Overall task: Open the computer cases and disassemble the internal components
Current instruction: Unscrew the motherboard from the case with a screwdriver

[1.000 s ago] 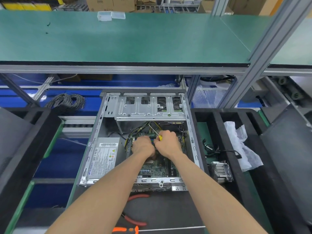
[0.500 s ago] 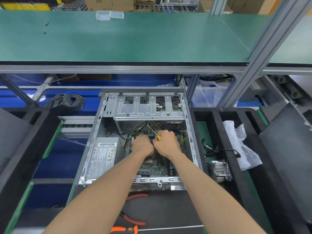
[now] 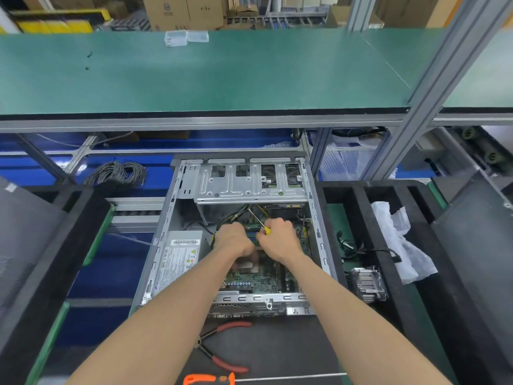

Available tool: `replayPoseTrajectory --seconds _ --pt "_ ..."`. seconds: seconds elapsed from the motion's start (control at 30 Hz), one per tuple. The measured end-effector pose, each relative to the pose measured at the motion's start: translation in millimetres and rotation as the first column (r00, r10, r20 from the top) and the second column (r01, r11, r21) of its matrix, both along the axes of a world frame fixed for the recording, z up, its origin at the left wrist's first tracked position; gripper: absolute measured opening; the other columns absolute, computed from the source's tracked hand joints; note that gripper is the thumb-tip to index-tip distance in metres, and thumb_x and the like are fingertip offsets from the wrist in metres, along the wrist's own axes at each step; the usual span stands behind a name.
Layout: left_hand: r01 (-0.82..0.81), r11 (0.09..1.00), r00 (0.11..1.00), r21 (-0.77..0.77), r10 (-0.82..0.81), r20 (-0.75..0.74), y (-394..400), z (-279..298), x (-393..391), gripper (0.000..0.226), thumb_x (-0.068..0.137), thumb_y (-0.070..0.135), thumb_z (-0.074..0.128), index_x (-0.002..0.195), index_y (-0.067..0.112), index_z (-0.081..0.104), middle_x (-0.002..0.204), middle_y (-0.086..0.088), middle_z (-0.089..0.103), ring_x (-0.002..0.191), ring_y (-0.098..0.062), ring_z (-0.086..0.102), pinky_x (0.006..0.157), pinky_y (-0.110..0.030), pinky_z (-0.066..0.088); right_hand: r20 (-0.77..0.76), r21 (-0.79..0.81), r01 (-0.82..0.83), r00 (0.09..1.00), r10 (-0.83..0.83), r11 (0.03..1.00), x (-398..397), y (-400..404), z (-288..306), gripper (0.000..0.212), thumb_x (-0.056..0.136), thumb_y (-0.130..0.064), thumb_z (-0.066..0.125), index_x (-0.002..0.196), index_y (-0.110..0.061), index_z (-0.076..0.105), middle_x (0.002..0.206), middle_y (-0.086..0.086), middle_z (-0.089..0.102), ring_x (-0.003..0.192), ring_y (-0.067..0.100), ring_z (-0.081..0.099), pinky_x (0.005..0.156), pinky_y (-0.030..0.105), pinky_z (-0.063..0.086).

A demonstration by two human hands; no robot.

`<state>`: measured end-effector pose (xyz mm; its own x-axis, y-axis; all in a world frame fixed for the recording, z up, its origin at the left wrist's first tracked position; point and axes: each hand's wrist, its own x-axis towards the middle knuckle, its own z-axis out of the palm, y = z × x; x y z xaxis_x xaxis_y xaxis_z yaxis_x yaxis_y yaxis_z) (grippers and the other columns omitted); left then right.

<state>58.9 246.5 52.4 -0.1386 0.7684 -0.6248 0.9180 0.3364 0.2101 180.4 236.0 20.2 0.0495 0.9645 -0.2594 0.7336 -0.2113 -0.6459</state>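
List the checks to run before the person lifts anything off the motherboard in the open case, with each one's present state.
1. Side panel off, grey metal computer case open: ok.
2. Yellow-handled screwdriver held in right hand: ok.
3. Left hand down on the green motherboard; what it holds: cannot tell.
4. Black and yellow cable bundle clear of the hands: not ok, it runs right beside them.
5. Silver power supply box still seated in the case: ok.
6. Red-handled pliers within reach in front of the case: ok.
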Motion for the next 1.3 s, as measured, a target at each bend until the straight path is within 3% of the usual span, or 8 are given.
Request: replayPoseTrajectory --seconds 0.13,0.27,0.4,0.53,0.67,0.87,1.03,1.3 --pt "-0.067 0.997 0.987 0.029 0.062 0.15 -2.9 23.5 -12.5 0.029 0.06 0.025 0.086 0.076 0.009 0.068 0.057 -0.004 0.07 0.047 -0.017 0.069 0.047 -0.023 0.055 -0.162 -0.044 -0.022 0.987 0.015 0.999 2.7 -6.0 12.5 0.023 0.086 -0.011 0.059 0.064 -0.006 0.055 0.068 0.017 0.06 0.062 0.024 0.046 0.057 0.031 0.037" --pt "-0.133 0.991 0.887 -0.008 0.122 0.446 -8.2 40.9 -30.1 0.032 0.052 0.028 0.085 0.074 0.009 0.071 0.063 -0.006 0.073 0.061 -0.018 0.074 0.053 -0.024 0.056 -0.279 -0.033 -0.043 0.96 0.032 0.999 5.8 -19.2 34.2 0.017 0.088 -0.007 0.058 0.08 0.001 0.071 0.068 0.015 0.069 0.049 0.009 0.055 0.046 0.02 0.041" --pt "-0.313 0.941 0.514 -0.128 0.281 0.811 -14.7 54.6 -43.5 0.055 0.064 0.015 0.093 0.108 0.0 0.065 0.083 -0.02 0.075 0.076 -0.03 0.075 0.067 -0.034 0.062 -0.474 0.041 0.064 0.88 -0.037 0.997 18.0 -30.6 68.9 0.016 0.084 -0.003 0.063 0.083 -0.013 0.075 0.063 -0.002 0.065 0.046 0.009 0.048 0.043 0.02 0.036" --pt "-0.314 0.913 0.147 -0.261 0.318 0.937 -21.0 68.4 -40.8 0.048 0.075 0.016 0.081 0.116 -0.001 0.062 0.089 -0.02 0.074 0.081 -0.028 0.075 0.066 -0.029 0.061 -0.752 0.111 -0.046 0.649 0.114 0.993 38.1 -43.6 99.4 0.032 0.088 0.002 0.067 0.11 -0.019 0.073 0.078 -0.01 0.065 0.049 0.01 0.044 0.043 0.022 0.028" --pt "-0.234 0.918 -0.056 -0.319 0.315 0.947 -25.3 74.9 -27.1 0.061 0.069 0.02 0.087 0.122 0.005 0.06 0.096 -0.023 0.073 0.084 -0.028 0.074 0.067 -0.028 0.061 -0.595 0.272 -0.119 0.759 0.264 0.955 49.0 -53.3 122.2 0.047 0.081 -0.016 0.084 0.124 -0.026 0.069 0.073 -0.03 0.058 0.062 0.002 0.048 0.058 0.017 0.043" --pt "-0.057 0.97 -0.088 -0.237 0.231 0.969 -24.8 78.3 -6.8 0.067 0.056 0.037 0.097 0.115 0.012 0.075 0.1 -0.018 0.073 0.088 -0.025 0.072 0.071 -0.027 0.062 -0.502 0.382 -0.116 0.807 0.311 0.917 61.2 -57.3 133.7 0.045 0.075 -0.026 0.09 0.117 -0.029 0.074 0.088 -0.025 0.068 0.077 0.005 0.058 0.077 0.038 0.054" --pt "-0.033 0.963 -0.117 -0.267 0.262 0.958 -21.4 81.5 8.5 0.087 0.057 0.029 0.097 0.132 0.003 0.062 0.103 -0.02 0.07 0.084 -0.024 0.07 0.068 -0.027 0.062 -0.506 0.413 -0.071 0.811 0.294 0.908 74.0 -55.9 133.7 0.041 0.073 -0.026 0.09 0.111 -0.027 0.076 0.107 -0.012 0.075 0.1 0.01 0.07 0.088 0.024 0.055" --pt "-0.235 0.899 -0.063 -0.37 0.366 0.929 -5.3 71.2 7.0 0.048 0.08 0.019 0.077 0.124 0.002 0.065 0.102 -0.031 0.071 0.089 -0.036 0.074 0.065 -0.029 0.062 -0.341 0.401 0.091 0.938 0.056 0.912 138.7 -35.4 134.7 0.039 0.066 -0.034 0.093 0.101 -0.038 0.076 0.078 -0.016 0.058 0.071 0.003 0.054 0.069 0.017 0.043"
